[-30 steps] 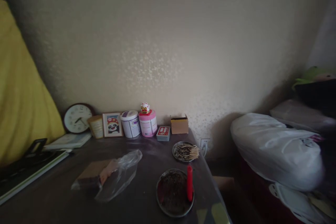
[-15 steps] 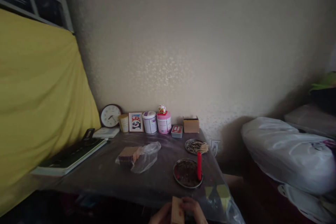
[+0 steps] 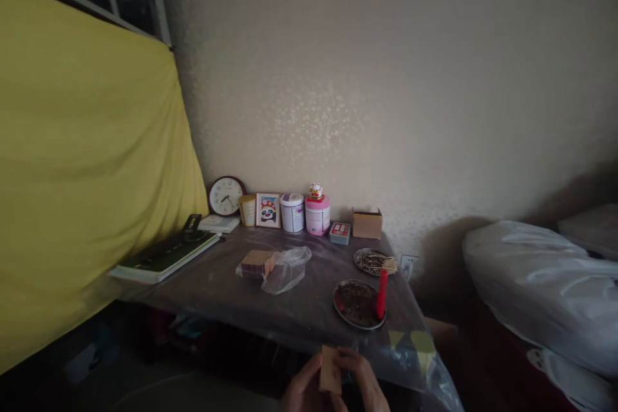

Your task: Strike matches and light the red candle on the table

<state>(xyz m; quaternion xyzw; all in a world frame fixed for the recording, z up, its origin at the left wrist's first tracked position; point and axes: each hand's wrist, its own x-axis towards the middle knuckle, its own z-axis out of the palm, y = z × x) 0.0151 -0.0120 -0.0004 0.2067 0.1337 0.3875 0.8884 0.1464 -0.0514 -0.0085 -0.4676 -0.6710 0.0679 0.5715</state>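
At the bottom of the view, in front of the table edge, I hold a small tan matchbox upright between both hands. My left hand is closed on its left side. My right hand grips its right side, fingers bent over the upper edge. Beyond the hands, a red candle stands at the right side of a round metal plate with a dark, dirty bottom. Behind that, another plate holds many thin sticks, some dark and some pale.
A plastic-wrapped stack of small boxes lies mid-table. Along the wall stand a clock, a panda picture, two tins, a card box and an open carton. A green book lies left.
The view has turned left and tilted down, so the table things appear further right and slightly higher. Both hands and the matchbox show more fully; the matchbox stays held.
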